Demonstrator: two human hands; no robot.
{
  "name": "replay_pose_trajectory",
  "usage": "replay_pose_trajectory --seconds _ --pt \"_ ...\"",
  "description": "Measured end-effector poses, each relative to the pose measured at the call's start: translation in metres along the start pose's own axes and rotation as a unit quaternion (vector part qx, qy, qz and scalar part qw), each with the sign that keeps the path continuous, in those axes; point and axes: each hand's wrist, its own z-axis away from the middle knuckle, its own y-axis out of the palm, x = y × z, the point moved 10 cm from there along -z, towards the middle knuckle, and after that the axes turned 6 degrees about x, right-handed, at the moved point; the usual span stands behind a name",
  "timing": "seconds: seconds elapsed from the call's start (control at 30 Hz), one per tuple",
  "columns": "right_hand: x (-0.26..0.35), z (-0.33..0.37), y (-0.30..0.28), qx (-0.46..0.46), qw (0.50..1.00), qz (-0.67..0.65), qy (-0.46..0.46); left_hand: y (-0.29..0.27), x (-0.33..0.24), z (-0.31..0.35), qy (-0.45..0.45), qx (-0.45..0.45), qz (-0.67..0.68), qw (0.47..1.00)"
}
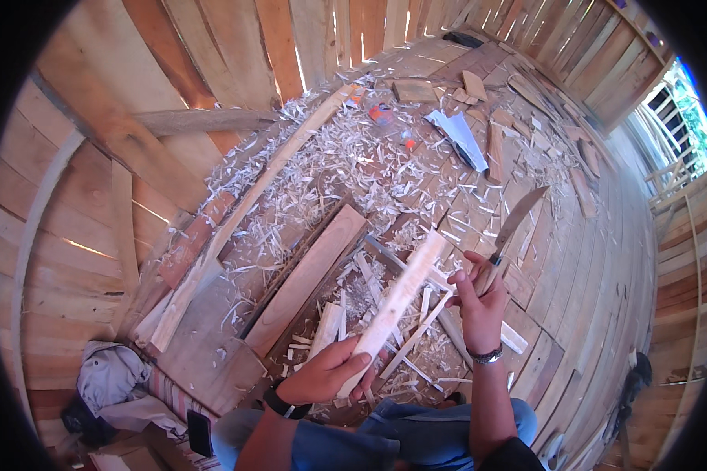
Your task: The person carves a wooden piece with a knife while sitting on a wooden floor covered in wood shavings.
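Note:
My left hand (pixel 330 374) is closed round the lower end of a pale strip of wood (pixel 397 308), which slants up and away to the right. To its right, my right hand (pixel 481 302) grips a long-bladed knife (pixel 520 221) by its handle. The blade points up and away, apart from the wood, and curves toward its tip. Below both hands lie my bent knees in blue jeans (pixel 346 443). Between them and the strip, cut sticks (pixel 416 334) and shavings are scattered on the floor.
Curled wood shavings (pixel 330 165) cover the plank floor ahead. A reddish wooden block (pixel 310 279) and a long pole (pixel 251 204) lie to the left. Farther off are a folded white sheet (pixel 458 140) and board offcuts (pixel 415 91). A phone (pixel 199 433) and grey cloth (pixel 111 378) sit at lower left.

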Motion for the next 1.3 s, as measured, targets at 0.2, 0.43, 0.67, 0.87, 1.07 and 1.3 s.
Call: replay_pose_trajectory --seconds 0.2,0.43,0.67,0.87,1.07,1.3 --pt "0.004 0.022 0.050 0.182 0.919 0.349 -0.043 -0.035 -0.021 0.015 0.081 -0.172 0.033 0.981" --pt "0.007 0.033 0.079 0.187 0.872 0.438 -0.108 -0.034 -0.030 0.019 0.081 -0.181 -0.016 0.980" --pt "0.014 0.035 0.084 0.214 0.856 0.454 -0.124 -0.037 -0.021 0.016 0.068 -0.184 -0.029 0.980" --pt "0.013 0.026 0.071 0.161 0.870 0.451 -0.118 -0.036 -0.023 0.016 0.071 -0.190 -0.046 0.978" --pt "0.006 0.039 0.085 0.178 0.863 0.443 -0.166 -0.034 -0.023 0.015 0.060 -0.185 -0.028 0.980" --pt "0.014 0.023 0.065 0.131 0.885 0.419 -0.152 -0.032 -0.023 0.015 0.070 -0.167 -0.026 0.983"
